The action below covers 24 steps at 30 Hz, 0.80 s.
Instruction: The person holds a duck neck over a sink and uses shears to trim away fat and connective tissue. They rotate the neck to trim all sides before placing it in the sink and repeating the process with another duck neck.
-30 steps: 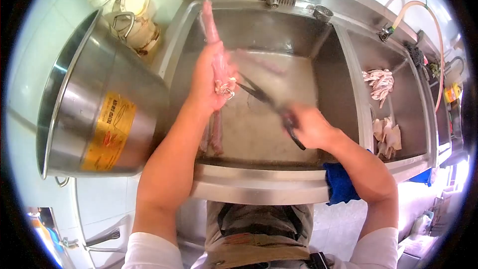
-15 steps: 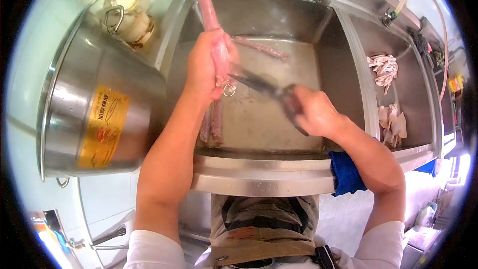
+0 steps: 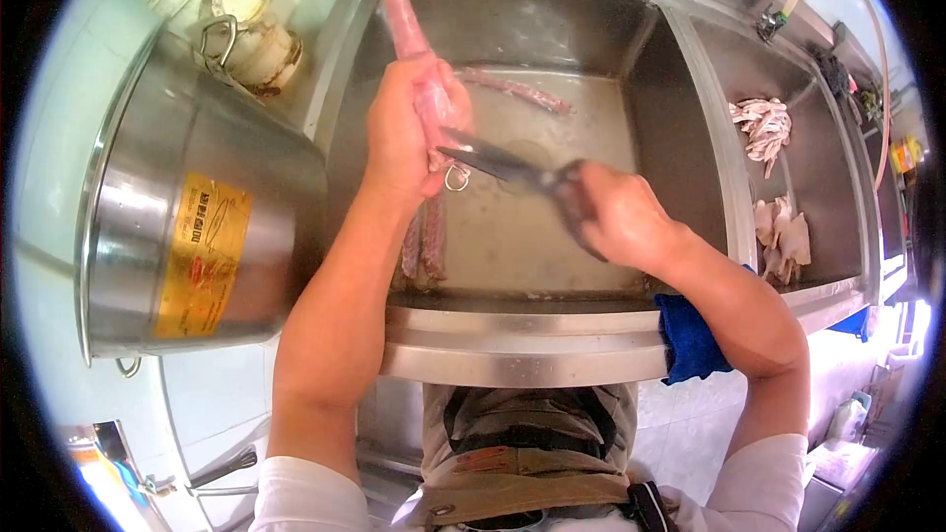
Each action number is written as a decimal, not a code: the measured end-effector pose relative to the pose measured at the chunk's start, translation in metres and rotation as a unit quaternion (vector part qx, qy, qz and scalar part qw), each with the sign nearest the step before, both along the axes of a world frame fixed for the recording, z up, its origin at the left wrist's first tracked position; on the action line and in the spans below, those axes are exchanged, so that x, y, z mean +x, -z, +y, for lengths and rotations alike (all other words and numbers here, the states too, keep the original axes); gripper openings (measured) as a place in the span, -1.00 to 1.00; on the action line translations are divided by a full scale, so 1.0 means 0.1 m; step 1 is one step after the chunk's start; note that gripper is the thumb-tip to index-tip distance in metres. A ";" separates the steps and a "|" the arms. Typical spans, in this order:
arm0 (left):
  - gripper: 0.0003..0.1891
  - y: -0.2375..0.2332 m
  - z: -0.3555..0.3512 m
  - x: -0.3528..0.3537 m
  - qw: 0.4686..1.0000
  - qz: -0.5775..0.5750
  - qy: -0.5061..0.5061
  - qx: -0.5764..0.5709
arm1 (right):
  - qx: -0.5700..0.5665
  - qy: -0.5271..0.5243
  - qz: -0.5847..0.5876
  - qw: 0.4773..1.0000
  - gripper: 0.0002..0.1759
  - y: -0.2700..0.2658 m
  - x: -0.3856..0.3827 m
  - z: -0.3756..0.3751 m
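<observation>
My left hand (image 3: 414,123) is closed round a long pink raw poultry neck (image 3: 399,15), which points up and away past the far rim of the sink. A thin pale loop (image 3: 457,176) hangs from its lower end, below my fist. In my right hand (image 3: 628,217) is a pair of dark scissors (image 3: 512,169), slightly blurred. Their blades are parted, with the tips at the lower end of the neck beside my left fingers. Beneath, on the sink floor, lie reddish necks (image 3: 434,241) near the left side and another neck (image 3: 522,92) towards the back.
The steel sink (image 3: 522,360) surrounds the work. A tall steel pot (image 3: 281,227) stands at the left. In the right-hand basin are a pile of pale strips (image 3: 764,128) and several pale flat pieces (image 3: 781,236). A blue cloth (image 3: 693,340) hangs over the front rim.
The scissor blades have parted and their tips have moved slightly left, to the lower end of the neck. My left hand keeps its hold almost unmoved.
</observation>
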<state>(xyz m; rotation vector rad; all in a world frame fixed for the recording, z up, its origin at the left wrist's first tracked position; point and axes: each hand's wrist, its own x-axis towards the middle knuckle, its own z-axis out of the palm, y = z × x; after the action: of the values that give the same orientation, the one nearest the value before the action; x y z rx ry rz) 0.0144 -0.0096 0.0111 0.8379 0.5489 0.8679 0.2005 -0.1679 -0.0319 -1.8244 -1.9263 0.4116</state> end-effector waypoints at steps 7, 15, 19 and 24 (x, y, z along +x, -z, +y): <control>-0.71 -0.08 -0.09 0.00 0.998 -0.025 -0.009 -0.062 | 0.045 0.029 -0.074 0.996 -0.70 0.07 -0.04 0.02; -0.73 -0.07 -0.01 -0.06 0.999 -0.023 0.017 -0.038 | -0.114 0.120 0.280 0.946 -0.74 -0.03 0.04 0.09; -0.68 -0.04 0.03 -0.05 0.992 0.112 -0.021 0.055 | -0.117 0.031 0.014 0.992 -0.77 0.13 0.21 0.11; -0.52 0.00 0.02 -0.03 1.000 0.023 -0.014 -0.001 | -0.071 0.056 0.124 0.988 -0.71 0.05 0.13 0.04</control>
<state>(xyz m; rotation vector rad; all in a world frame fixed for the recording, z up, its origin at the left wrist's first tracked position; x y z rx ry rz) 0.0116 -0.0071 0.0115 0.8520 0.6026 0.8747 0.2132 -0.1639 -0.0370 -1.8590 -1.6560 0.7186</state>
